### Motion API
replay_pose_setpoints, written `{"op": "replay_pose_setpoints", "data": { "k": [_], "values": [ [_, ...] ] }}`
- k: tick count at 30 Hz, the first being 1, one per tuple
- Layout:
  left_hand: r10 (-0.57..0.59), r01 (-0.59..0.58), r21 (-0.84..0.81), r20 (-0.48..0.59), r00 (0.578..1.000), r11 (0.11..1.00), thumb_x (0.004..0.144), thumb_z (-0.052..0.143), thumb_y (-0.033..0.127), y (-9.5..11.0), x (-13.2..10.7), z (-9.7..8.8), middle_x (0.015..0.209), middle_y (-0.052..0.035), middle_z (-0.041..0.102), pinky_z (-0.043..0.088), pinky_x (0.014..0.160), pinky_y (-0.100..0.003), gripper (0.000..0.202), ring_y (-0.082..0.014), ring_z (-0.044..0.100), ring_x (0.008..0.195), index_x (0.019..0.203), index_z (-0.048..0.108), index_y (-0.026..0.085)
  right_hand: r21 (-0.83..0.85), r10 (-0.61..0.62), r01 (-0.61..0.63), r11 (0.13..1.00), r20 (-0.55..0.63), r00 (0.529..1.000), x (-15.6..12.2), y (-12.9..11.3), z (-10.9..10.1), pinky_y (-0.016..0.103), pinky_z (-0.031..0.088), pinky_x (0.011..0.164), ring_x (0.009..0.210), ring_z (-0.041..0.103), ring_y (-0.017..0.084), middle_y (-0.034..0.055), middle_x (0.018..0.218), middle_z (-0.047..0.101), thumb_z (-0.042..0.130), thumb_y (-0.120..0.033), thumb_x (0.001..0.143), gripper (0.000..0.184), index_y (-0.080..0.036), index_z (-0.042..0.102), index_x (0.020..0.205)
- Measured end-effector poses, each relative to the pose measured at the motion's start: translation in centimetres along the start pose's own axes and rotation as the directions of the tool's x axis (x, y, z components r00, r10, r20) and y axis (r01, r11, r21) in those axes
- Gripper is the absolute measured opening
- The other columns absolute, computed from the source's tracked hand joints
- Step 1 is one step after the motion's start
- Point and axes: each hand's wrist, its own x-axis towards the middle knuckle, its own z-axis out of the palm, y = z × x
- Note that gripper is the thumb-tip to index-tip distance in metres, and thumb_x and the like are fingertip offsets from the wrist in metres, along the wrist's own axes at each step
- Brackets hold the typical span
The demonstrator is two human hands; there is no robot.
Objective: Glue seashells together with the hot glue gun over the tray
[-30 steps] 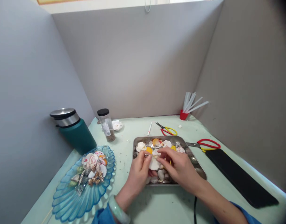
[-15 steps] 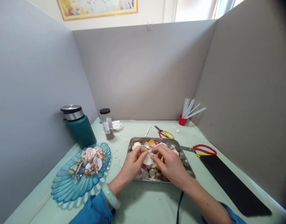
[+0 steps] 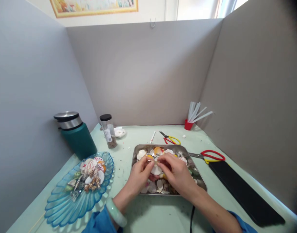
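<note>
My left hand (image 3: pixel 143 170) and my right hand (image 3: pixel 176 170) meet over a metal tray (image 3: pixel 136 146) full of seashells. Thumb and fingers of each hand are pinched together, nearly touching at the tips. A small, thin, yellowish thing seems to lie between them, too small to name. Right below the fingertips shows a white fan-shaped shell (image 3: pixel 156 170); I cannot tell whether it is held or lies in the tray. An orange shell (image 3: pixel 158 150) and other pale shells surround the hands. The right hand hides part of the tray's contents.
At left stand a blue glass plate (image 3: pixel 63 207) bearing shells, a green bottle (image 3: pixel 80 140) and a black-lidded jar (image 3: pixel 108 131). Small scissors (image 3: pixel 171 139) lie behind the tray, larger scissors (image 3: pixel 213 156) and a black slab (image 3: pixel 245 192) at right. A red cup (image 3: pixel 188 125) holds white sticks.
The view has shifted slightly. Both hands stay over the tray, and their fingertips have come a little closer together.
</note>
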Motion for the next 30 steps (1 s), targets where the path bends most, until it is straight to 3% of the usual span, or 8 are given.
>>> {"op": "replay_pose_setpoints", "data": {
  "k": [8, 14, 18, 22, 24, 26, 28, 30],
  "values": [
    [0.066, -0.069, -0.104, -0.034, 0.997, 0.992, 0.08, 0.058, 0.048, 0.5, -0.5, 0.0, 0.072, 0.0015, 0.055, 0.052, 0.054, -0.025, 0.032, -0.0126, 0.058, 0.061, 0.082, 0.053, 0.017, 0.11, 0.0, -0.004, 0.994, 0.038, 0.999, 0.0, -0.5, -0.4, 0.027, 0.043, 0.067, 0.072, 0.057, 0.015, 0.0029, 0.082, 0.061, 0.049, -0.018, 0.09, 0.01, -0.02, 0.059, 0.094],
    [-0.016, 0.018, -0.164, 0.015, 1.0, 0.986, 0.077, 0.061, 0.05, 0.3, -0.3, -0.2, 0.065, 0.0024, 0.055, 0.052, 0.051, -0.026, 0.034, -0.0121, 0.056, 0.055, 0.079, 0.052, 0.016, 0.255, 0.14, -0.175, 0.951, 0.147, 0.979, 0.1, -0.5, -0.8, 0.023, 0.043, 0.062, 0.064, 0.056, 0.012, -0.0012, 0.072, 0.061, 0.051, -0.023, 0.09, 0.011, -0.019, 0.06, 0.084],
    [-0.049, 0.049, -0.057, -0.007, 0.999, 0.997, 0.081, 0.055, 0.05, -0.2, -0.1, 0.0, 0.065, 0.001, 0.059, 0.046, 0.047, -0.023, 0.033, -0.0139, 0.059, 0.053, 0.08, 0.052, 0.017, 0.279, 0.212, -0.257, 0.925, 0.182, 0.96, 0.2, -0.1, -0.6, 0.022, 0.042, 0.057, 0.06, 0.053, 0.011, -0.0018, 0.071, 0.06, 0.051, -0.024, 0.089, 0.012, -0.019, 0.061, 0.085],
    [0.041, 0.001, 0.229, -0.18, 0.983, 0.973, 0.085, 0.049, 0.049, -0.2, -0.5, 0.3, 0.063, -0.0003, 0.061, 0.042, 0.049, -0.023, 0.031, -0.0169, 0.062, 0.054, 0.087, 0.056, 0.018, 0.273, 0.238, -0.269, 0.923, 0.142, 0.961, 0.4, 0.1, -0.5, 0.024, 0.044, 0.062, 0.066, 0.056, 0.013, -0.0004, 0.072, 0.062, 0.054, -0.024, 0.087, 0.01, -0.018, 0.061, 0.083],
    [0.126, -0.02, 0.389, -0.249, 0.96, 0.921, 0.089, 0.046, 0.045, 0.1, -0.9, 0.4, 0.059, -0.001, 0.062, 0.04, 0.052, -0.024, 0.028, -0.0172, 0.061, 0.053, 0.089, 0.057, 0.019, 0.349, 0.296, -0.313, 0.883, 0.102, 0.95, 0.5, 0.3, -0.5, 0.023, 0.044, 0.057, 0.061, 0.055, 0.013, -0.0013, 0.069, 0.06, 0.055, -0.028, 0.086, 0.011, -0.019, 0.061, 0.085],
    [0.232, -0.045, 0.578, -0.254, 0.939, 0.815, 0.09, 0.045, 0.041, 0.3, -1.5, 0.5, 0.055, -0.0023, 0.061, 0.034, 0.05, -0.024, 0.027, -0.0168, 0.057, 0.047, 0.081, 0.06, 0.02, 0.448, 0.374, -0.357, 0.82, 0.053, 0.926, 0.5, 0.6, -0.5, 0.023, 0.043, 0.053, 0.055, 0.053, 0.012, -0.0023, 0.066, 0.058, 0.056, -0.032, 0.085, 0.014, -0.019, 0.06, 0.087],
    [0.363, -0.123, 0.769, -0.149, 0.92, 0.628, 0.088, 0.05, 0.039, 0.3, -2.1, 0.8, 0.051, -0.0045, 0.06, 0.027, 0.047, -0.025, 0.03, -0.016, 0.053, 0.042, 0.067, 0.06, 0.019, 0.52, 0.429, -0.37, 0.77, 0.008, 0.903, 0.5, 1.0, -0.6, 0.022, 0.043, 0.051, 0.052, 0.051, 0.011, -0.0026, 0.065, 0.057, 0.058, -0.035, 0.084, 0.018, -0.018, 0.06, 0.088],
    [0.475, -0.245, 0.876, 0.02, 0.88, 0.416, 0.085, 0.055, 0.04, -0.1, -2.6, 1.3, 0.047, -0.0063, 0.059, 0.021, 0.045, -0.025, 0.036, -0.0154, 0.05, 0.038, 0.056, 0.059, 0.018, 0.56, 0.453, -0.362, 0.745, -0.026, 0.891, 0.5, 1.3, -0.7, 0.022, 0.042, 0.05, 0.052, 0.05, 0.01, -0.0019, 0.066, 0.058, 0.06, -0.037, 0.083, 0.02, -0.018, 0.06, 0.089]
  ]
}}
